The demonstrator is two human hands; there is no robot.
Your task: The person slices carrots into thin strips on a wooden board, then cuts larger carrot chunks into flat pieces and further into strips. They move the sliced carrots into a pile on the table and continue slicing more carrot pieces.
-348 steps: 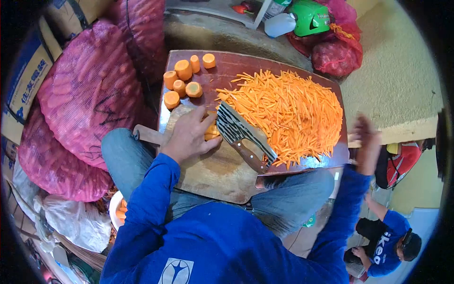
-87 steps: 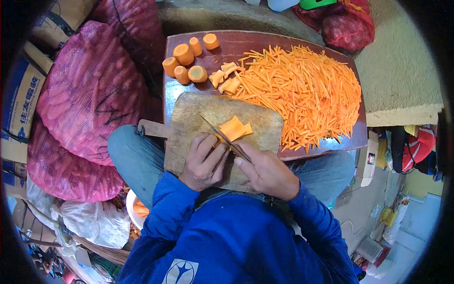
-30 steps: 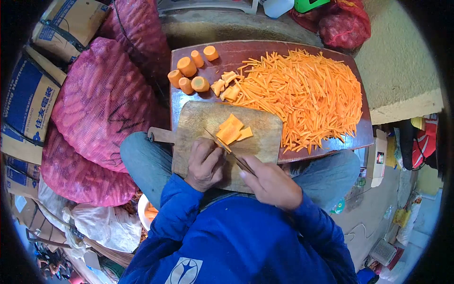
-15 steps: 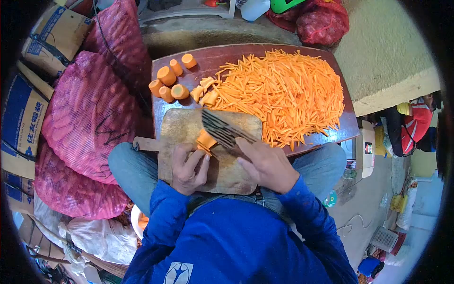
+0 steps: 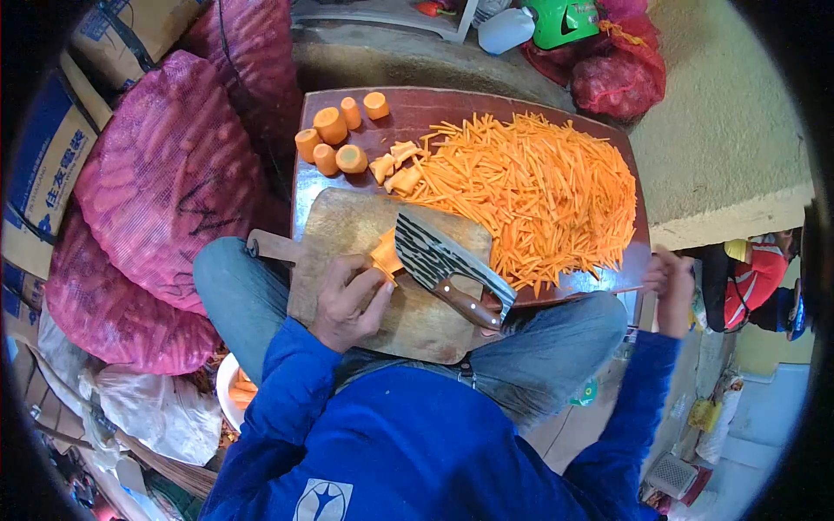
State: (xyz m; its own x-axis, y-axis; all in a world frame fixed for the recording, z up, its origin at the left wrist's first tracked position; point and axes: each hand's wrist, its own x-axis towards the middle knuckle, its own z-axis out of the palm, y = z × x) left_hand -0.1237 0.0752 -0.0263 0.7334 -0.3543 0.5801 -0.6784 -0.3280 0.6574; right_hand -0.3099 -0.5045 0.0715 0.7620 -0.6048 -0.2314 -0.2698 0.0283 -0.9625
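Observation:
My left hand [image 5: 351,300] is closed over a small stack of carrot slices [image 5: 387,253] on the wooden cutting board [image 5: 343,217]. A cleaver [image 5: 439,252] with a dark-patterned blade and brown handle lies across the board, its blade beside the slices and no hand on it. Off to the right, past my knee, my right hand [image 5: 669,282] is raised beside the table's edge, fingers curled and nothing visible in them. A big heap of carrot sticks [image 5: 547,191] covers much of the red-brown table [image 5: 469,100] beyond the board.
Several carrot chunks [image 5: 330,126] stand at the table's far left, near some carrot offcuts [image 5: 402,165]. Pink mesh sacks [image 5: 165,182] crowd the left side. A white tub [image 5: 229,391] with carrots sits by my left leg. Another person in red [image 5: 760,282] is at far right.
My right hand has let go of the cleaver and moved right, off the board. The cleaver now lies on the board. My left hand stays on the carrot slices. The view has shifted slightly.

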